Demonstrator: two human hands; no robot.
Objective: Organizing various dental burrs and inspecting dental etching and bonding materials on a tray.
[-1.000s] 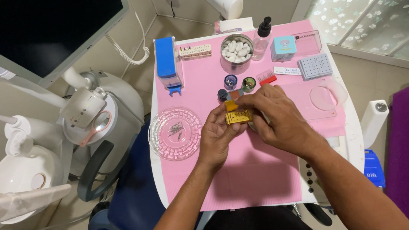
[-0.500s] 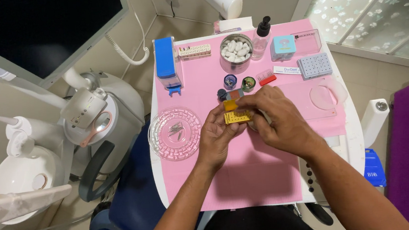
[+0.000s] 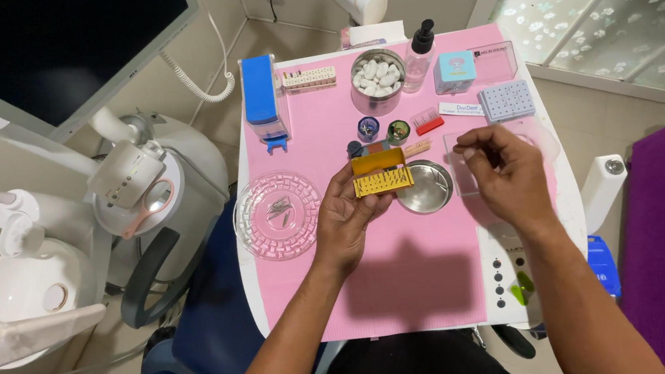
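The left hand [image 3: 351, 213] grips an open yellow bur box [image 3: 382, 180], while the right hand [image 3: 503, 168] pinches something seemingly tiny.

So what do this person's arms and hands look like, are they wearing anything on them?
Both forearms are bare as far as the picture shows: no sleeves in view. The left hand and the right hand wear no gloves. No watch, bracelet or ring can be made out on either wrist or on the fingers that show.

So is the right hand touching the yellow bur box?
No, the right hand is lifted off to the side, apart from the yellow bur box held by the left hand.
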